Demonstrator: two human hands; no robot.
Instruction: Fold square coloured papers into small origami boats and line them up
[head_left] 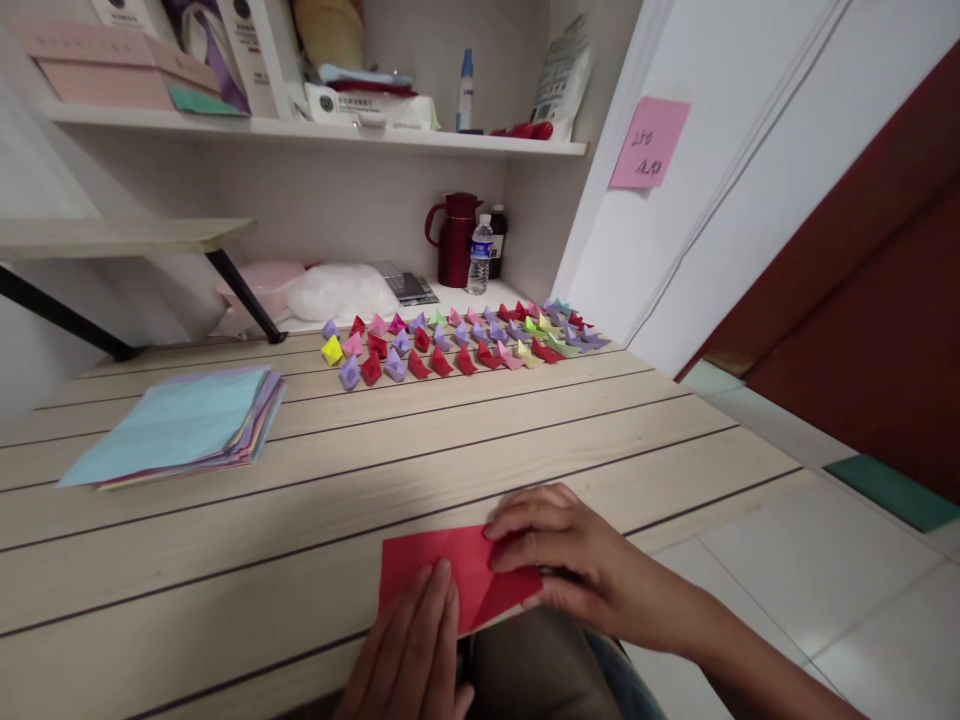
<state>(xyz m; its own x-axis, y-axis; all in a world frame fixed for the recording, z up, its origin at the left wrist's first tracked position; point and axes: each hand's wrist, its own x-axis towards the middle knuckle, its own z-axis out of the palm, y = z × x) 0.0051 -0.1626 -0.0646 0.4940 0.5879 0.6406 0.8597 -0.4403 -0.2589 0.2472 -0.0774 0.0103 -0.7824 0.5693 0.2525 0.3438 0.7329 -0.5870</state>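
A red sheet of paper (442, 570), partly folded, lies at the near edge of the wooden table (375, 460). My left hand (416, 650) lies flat on its lower part, fingers stretched out together. My right hand (562, 555) presses on the paper's right side with its fingers bent over the fold. Farther back, rows of small folded paper shapes (457, 340) in red, purple, pink, yellow and green stand on the table. A stack of coloured paper sheets (180, 425) with a light blue sheet on top lies at the left.
Behind the table a white shelf holds a dark red jug (454, 240), a water bottle (480, 255), a dark bottle and plastic bags. An upper shelf carries boxes and packets. A pink note (649, 142) sticks on the wall at the right. White floor tiles lie to the right.
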